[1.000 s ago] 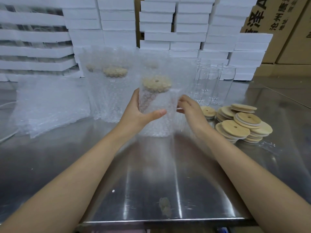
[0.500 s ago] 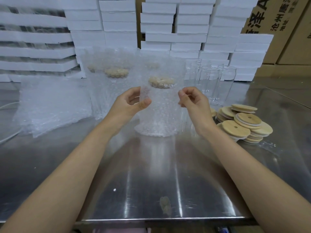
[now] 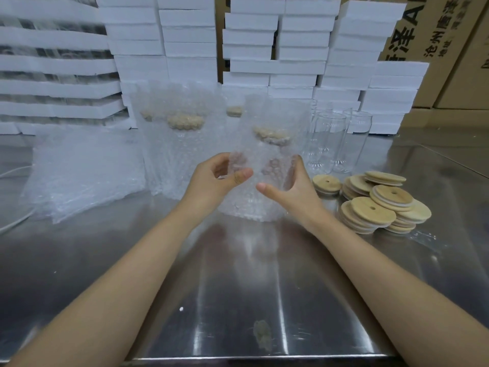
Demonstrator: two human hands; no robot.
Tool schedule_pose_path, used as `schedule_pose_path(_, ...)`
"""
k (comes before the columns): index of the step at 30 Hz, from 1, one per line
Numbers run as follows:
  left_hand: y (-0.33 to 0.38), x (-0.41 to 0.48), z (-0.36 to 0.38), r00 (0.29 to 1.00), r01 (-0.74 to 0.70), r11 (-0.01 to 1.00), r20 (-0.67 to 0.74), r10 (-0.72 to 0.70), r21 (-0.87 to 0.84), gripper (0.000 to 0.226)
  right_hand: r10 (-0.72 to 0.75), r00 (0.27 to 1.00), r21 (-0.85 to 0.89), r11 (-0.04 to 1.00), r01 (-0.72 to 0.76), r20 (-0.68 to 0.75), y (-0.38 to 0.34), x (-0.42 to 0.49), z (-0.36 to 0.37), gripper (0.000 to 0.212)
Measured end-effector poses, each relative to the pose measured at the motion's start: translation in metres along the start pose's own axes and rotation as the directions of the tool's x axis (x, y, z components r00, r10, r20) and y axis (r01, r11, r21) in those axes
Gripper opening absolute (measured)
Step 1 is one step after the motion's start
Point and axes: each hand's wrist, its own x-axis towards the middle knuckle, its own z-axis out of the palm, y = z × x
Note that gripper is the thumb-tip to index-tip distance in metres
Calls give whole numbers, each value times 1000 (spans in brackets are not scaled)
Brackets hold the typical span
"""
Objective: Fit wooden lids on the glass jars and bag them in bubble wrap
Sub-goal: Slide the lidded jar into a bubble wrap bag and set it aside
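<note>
Steel table (image 3: 238,300) fills the lower view, with both forearms reaching in over it. Along the back edge are stacks of white foam boxes (image 3: 299,49), with brown cardboard cartons (image 3: 449,49) behind them at right. A heap of flat bubble-wrap bags (image 3: 84,170) lies on the table at far left. Just right of the heap stand the finished bagged jars (image 3: 180,154), upright and packed close together, with pale lids showing dimly through the wrap. In front of them, at centre, is the bubble-wrap bag (image 3: 267,202) being handled: it is upright, its open top rises above the wooden lid (image 3: 271,135) of the jar inside, and its lower end is down at the table surface. Whether that lid is fully seated cannot be told through the wrap. Bare glass jars (image 3: 328,141) stand upright just right of this bag, without lids. A loose pile of spare lids (image 3: 375,202), round with a small hole each, lies near the right hand. Left hand (image 3: 214,181): fingers curled, thumb on the front, pinching the bag's left edge at about mid height. Right hand (image 3: 293,192): fingers wrapped behind the bag's right side and seen through the wrap, thumb stretched across the front; it holds the bag.
</note>
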Motion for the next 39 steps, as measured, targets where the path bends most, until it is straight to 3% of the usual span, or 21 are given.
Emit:
schedule_pose_path(3, -5, 4, 12, 996, -30, 999, -82, 33, 44, 20, -26, 991, 73, 997, 36, -130, 8, 7, 8, 71)
schedule_pose_path(6, -8, 11, 20, 974, -26, 999, -222, 34, 39, 32, -37, 970, 61, 997, 53, -241, 11, 18, 19, 85)
schedule_pose_path(11, -15, 8, 22, 933, -95, 941, -300, 197, 324, 39, -26, 959, -11, 1000, 24, -282, 19, 39, 32, 99)
schedule_pose_path(13, -16, 4, 18, 882, -175, 823, -285, 375, 540, 41, -42, 965, -25, 999, 37, -259, 22, 45, 41, 98)
schedule_pose_path(14, -17, 4, 16, 828, -199, 708, -270, 492, 678, 43, -57, 968, -40, 998, 48, -244, 23, 48, 46, 97)
schedule_pose_path(15, -18, 5, 13, 766, -179, 593, -267, 585, 785, 47, -74, 970, -59, 996, 62, -230, 23, 51, 51, 96)
schedule_pose_path(16, -19, 8, 12, 725, -127, 541, -294, 622, 832, 56, -88, 972, -69, 995, 74, -219, 23, 54, 56, 95)
schedule_pose_path(18, -21, 11, 9, 709, -6, 586, -410, 574, 811, 80, -96, 972, -54, 995, 86, -215, 22, 59, 64, 97)
schedule_pose_path(21, -29, 11, 6, 732, 149, 722, -566, 379, 676, 111, -53, 971, 10, 998, 57, -234, 22, 67, 70, 108)
schedule_pose_path(25, -41, 14, 2, 754, 246, 836, -638, 153, 491, 123, 112, 973, 222, 973, -66, -201, 27, 77, 70, 132)
schedule_pose_path(29, -49, 21, -6, 755, 236, 851, -640, 144, 469, 115, 108, 990, 262, 961, -83, -85, 32, 88, 76, 125)
schedule_pose_path(33, -53, 26, -15, 750, 222, 845, -639, 171, 486, 108, 40, 999, 187, 982, -34, -30, 36, 92, 88, 99)
schedule_pose_path(39, -62, 34, -34, 750, 222, 830, -634, 190, 511, 111, -7, 1000, 71, 997, 8, -16, 34, 102, 108, 102)
